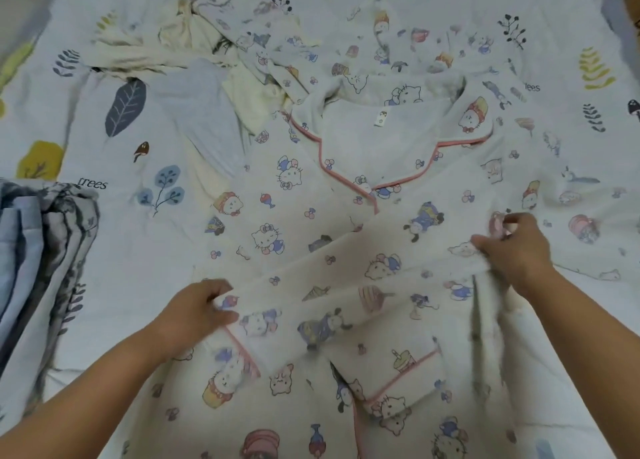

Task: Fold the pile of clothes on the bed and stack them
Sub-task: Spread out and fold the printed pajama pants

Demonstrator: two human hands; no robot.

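Folded stack (41,250): a bundle of folded fabric is seen at the left edge of the bed sheet (114,223), apart from the work area.
Unfolded pile (207,77): cream and pale blue garments are left crumpled at upper left, touching the top's shoulder.
Left hand (199,311): the cuff end of the sleeve (346,285) is pinched between thumb and curled fingers.
Pajama top (363,198): it is spread front-up at centre, collar away from the person, with the sleeve laid across the chest.
Right hand (516,247): the sleeve's shoulder end is gripped in curled fingers at the garment's right edge.
Step in hand: judged to be the folding-in of the sleeve.
Method: the sleeve should be drawn taut between both hands, laid flat and level across the body, and smoothed before release, so that no ridge is trapped under later folds.
Caution: the soft fabric is likely to bunch at the armhole.
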